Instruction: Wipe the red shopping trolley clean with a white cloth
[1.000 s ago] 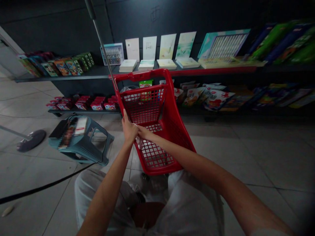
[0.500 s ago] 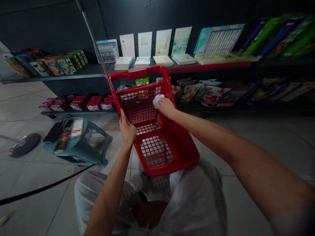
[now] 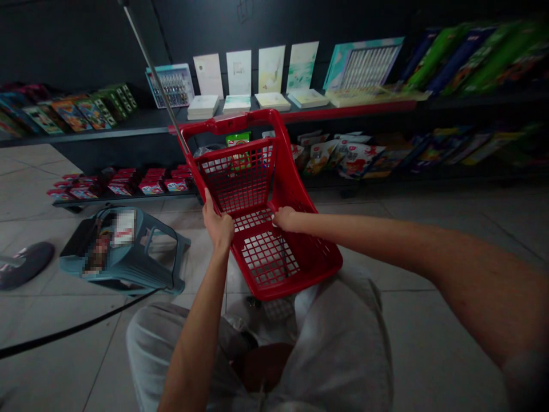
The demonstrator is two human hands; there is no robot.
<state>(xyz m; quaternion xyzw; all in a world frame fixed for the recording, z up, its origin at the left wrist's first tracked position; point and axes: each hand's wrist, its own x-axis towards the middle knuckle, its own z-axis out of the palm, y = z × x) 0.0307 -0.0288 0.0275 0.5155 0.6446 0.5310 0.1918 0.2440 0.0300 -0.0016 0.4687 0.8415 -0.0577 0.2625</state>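
In front of my knees stands a red plastic shopping cart (image 3: 311, 252) with grid-patterned walls and floor. My left hand (image 3: 218, 226) is closed around its left rim, thumb pointing up along the edge. Inside the basket, low by the right wall, my right hand (image 3: 285, 219) is closed on a crumpled white cloth (image 3: 274, 220). Only a small edge of the cloth shows; my fingers cover the rest. A thin metal pole (image 3: 148, 57) rises from the cart's left handle corner.
Behind the cart, a dark shelf (image 3: 150, 123) carries notebooks, pen sets and boxes, with snack bags (image 3: 360, 159) below. To the left stands a blue-grey plastic stool (image 3: 150, 272) with items on top. A black strap (image 3: 77, 329) and a round base (image 3: 28, 263) are nearby.
My right hand has moved down with the cloth, from the upper back grid to the lower part of the basket. My left hand keeps its hold on the rim. The view has shifted slightly.
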